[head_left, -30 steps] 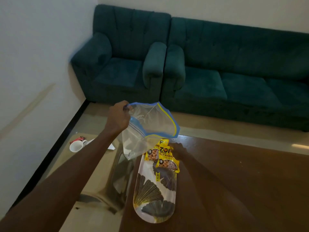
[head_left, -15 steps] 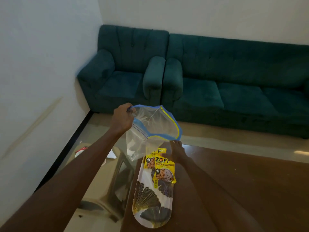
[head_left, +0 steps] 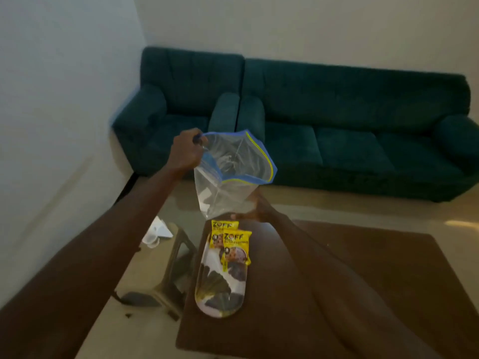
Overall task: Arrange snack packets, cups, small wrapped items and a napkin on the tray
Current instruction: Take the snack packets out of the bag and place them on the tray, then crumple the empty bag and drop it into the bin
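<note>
My left hand (head_left: 187, 151) grips the rim of a clear zip bag (head_left: 228, 177) with a blue and yellow seal, held open above the table. Just past the far end of the long oval tray (head_left: 220, 294), my right hand (head_left: 255, 212) sits at the bag's lower corner, partly behind the plastic; its grip is unclear. The tray has a white surface with dark and gold leaf prints. Two yellow snack packets (head_left: 233, 244) lie overlapping on the tray's far end. A white cup (head_left: 151, 239) and a white napkin (head_left: 162, 228) rest on a low stool to the left.
The tray lies on a dark brown wooden table (head_left: 363, 281). A metal-legged stool (head_left: 166, 275) stands left of the table. A dark green armchair (head_left: 181, 112) and sofa (head_left: 363, 125) line the back wall. A white wall is on the left.
My right hand has let go of the packets and moved up to the bag's lower corner. The packets now lie on the tray. The camera has tilted up.
</note>
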